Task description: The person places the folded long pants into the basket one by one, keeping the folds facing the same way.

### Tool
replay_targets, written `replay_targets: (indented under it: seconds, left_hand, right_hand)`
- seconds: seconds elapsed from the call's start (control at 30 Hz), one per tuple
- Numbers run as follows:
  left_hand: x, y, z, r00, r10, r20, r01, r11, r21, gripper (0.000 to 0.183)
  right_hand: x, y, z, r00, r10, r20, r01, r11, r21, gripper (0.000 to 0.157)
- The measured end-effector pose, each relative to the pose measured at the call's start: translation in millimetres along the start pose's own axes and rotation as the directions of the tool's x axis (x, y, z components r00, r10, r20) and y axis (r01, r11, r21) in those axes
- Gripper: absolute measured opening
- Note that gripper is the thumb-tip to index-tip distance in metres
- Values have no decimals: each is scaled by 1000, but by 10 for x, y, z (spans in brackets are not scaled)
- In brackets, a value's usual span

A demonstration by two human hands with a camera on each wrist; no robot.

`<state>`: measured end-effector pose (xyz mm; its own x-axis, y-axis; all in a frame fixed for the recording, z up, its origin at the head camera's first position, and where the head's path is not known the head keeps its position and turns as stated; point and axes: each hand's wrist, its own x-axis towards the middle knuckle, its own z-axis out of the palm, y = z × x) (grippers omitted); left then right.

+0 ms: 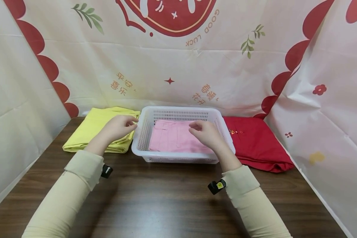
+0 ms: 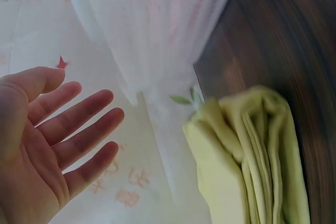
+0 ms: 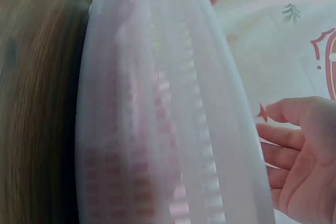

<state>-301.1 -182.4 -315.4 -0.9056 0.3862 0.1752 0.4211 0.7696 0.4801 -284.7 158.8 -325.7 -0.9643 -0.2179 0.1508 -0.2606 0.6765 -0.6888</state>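
A white plastic basket (image 1: 178,158) stands at the back of the table with a folded pink garment (image 1: 169,135) lying flat inside it. My left hand (image 1: 119,127) hovers over the right part of a folded yellow garment (image 1: 98,120), close to the basket's left rim. In the left wrist view its fingers (image 2: 84,116) are spread and hold nothing. Above the right part of the basket is my right hand (image 1: 206,134), its fingers loosely bent around nothing. The right wrist view shows the basket's slotted side (image 3: 157,108) beside that hand. A folded red garment (image 1: 256,142) lies right of the basket.
The dark wooden table (image 1: 154,198) runs from the basket toward me. A white printed cloth (image 1: 166,62) hangs right behind the basket and the garments, and more cloth (image 1: 330,132) closes off the right side. A small black device (image 1: 217,186) sits at my right wrist.
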Motion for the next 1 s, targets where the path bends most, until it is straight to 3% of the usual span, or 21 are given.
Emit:
replay_targets:
  seconds: [0.2, 0.37, 0.57, 0.8, 1.0]
  left_hand:
    - [-147, -223, -168, 998, -42, -47, 44, 998, 51, 33]
    - [-271, -421, -286, 995, -68, -68, 74, 994, 86, 32]
    - [-403, -617, -387, 986, -151, -68, 157, 982, 101, 35]
    - [-514, -816, -456, 982, -171, -86, 181, 975, 131, 36]
    - [-585, -975, -493, 977, -185, -108, 196, 975, 101, 36]
  right_hand:
    - [-5, -176, 199, 987, -76, -139, 98, 983, 155, 24]
    - [-24, -324, 388, 980, -53, -194, 107, 955, 278, 22]
    - [-86, -466, 588, 976, -34, -215, 125, 897, 424, 22]
    - [-123, -630, 737, 981, -43, -191, 141, 834, 534, 23]
    - [-142, -749, 868, 988, -46, -149, 127, 793, 596, 24]
